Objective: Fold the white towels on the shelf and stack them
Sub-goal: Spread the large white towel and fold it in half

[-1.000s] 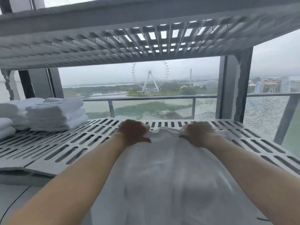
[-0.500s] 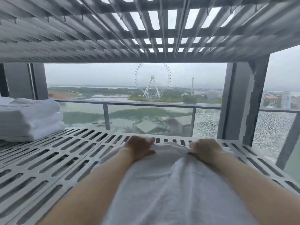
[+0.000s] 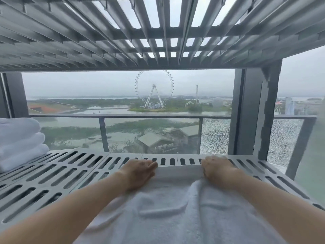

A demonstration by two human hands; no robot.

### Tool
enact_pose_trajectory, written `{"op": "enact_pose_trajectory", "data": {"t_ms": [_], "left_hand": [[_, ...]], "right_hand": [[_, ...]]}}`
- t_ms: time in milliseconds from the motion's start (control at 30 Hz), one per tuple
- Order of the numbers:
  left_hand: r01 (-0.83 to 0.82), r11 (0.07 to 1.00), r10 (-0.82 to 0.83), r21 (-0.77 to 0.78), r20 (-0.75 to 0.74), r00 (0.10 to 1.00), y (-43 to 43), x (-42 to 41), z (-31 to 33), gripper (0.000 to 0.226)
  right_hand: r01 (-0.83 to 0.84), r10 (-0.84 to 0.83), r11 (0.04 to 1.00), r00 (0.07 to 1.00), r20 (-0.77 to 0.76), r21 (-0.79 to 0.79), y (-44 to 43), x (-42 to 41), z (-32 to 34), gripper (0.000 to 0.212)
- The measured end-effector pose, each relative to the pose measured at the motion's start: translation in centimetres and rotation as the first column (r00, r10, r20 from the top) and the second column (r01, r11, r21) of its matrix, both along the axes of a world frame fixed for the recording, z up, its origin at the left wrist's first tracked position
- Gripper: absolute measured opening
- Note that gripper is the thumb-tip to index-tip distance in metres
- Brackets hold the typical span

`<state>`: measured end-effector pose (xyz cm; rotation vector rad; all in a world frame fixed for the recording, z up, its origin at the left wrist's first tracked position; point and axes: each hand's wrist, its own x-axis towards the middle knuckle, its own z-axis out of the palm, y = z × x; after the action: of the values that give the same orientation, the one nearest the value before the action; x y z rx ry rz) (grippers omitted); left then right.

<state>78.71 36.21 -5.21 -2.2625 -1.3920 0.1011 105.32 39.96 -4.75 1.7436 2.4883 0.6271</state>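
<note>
Towel (image 3: 175, 212), lower centre: plain white, looped terry texture. Folded towels (image 3: 19, 143), left edge: plain white. Lower shelf (image 3: 52, 173): light grey, patterned with regular rows of dark oblong slots. Upper shelf (image 3: 79, 41), top of frame: grey, slatted grid pattern, pale sky between slats. Railing (image 3: 105, 116): dark grey. Ferris wheel (image 3: 154, 95), centre: white.

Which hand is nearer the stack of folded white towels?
Left. The left hand grips the far edge of the spread white terry towel, toward the stack of folded white towels; the right hand grips it farther right.
</note>
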Motion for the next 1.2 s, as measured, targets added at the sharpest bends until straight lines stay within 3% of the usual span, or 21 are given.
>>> {"op": "enact_pose_trajectory", "data": {"t_ms": [133,267,367,500,667,933,1000,1067,1200], "left_hand": [[-0.013,0.997,0.025,0.074,-0.153,0.988,3.0,1.2,1.6,0.035],[-0.147,0.988,0.152,0.040,-0.224,0.963,5.6,2.1,2.8,0.042],[-0.128,0.980,0.105,-0.153,-0.152,0.983,5.4,2.8,2.3,0.036],[-0.126,0.963,0.123,-0.236,-0.027,0.992,4.6,2.6,1.8,0.020],[-0.117,0.987,0.126,-0.112,0.075,0.989,2.7,2.3,1.1,0.020],[-0.174,0.985,0.170,0.004,0.188,0.967,1.8,1.7,-0.6,0.017],[-0.168,0.986,0.160,0.022,0.206,0.965,1.5,2.0,-0.6,0.015],[-0.179,0.983,0.167,0.042,0.210,0.963,1.2,2.5,-0.7,0.016],[-0.231,0.971,0.218,0.053,0.182,0.959,1.0,2.9,-0.6,0.020]], "right_hand": [[0.154,-0.152,0.988,0.974,0.170,0.006,2.5,-0.6,1.3,0.040],[0.183,-0.181,0.983,0.982,0.062,-0.030,3.9,-1.3,1.8,0.043],[0.093,-0.107,0.982,0.991,-0.080,-0.166,3.6,-0.9,0.5,0.035],[-0.002,-0.040,0.964,0.988,-0.151,-0.266,3.3,0.5,0.6,0.016],[-0.038,0.005,0.984,0.982,-0.190,-0.173,2.4,0.8,1.4,0.010],[-0.082,0.033,0.992,0.900,-0.434,-0.093,2.2,2.5,-0.2,0.010],[-0.105,0.061,0.992,0.893,-0.446,-0.074,2.3,2.6,-0.1,0.003],[-0.130,0.089,0.989,0.898,-0.431,-0.068,2.2,2.5,-0.1,0.015],[-0.245,0.181,0.965,0.884,-0.431,-0.096,1.7,2.0,-0.6,0.010]]}}
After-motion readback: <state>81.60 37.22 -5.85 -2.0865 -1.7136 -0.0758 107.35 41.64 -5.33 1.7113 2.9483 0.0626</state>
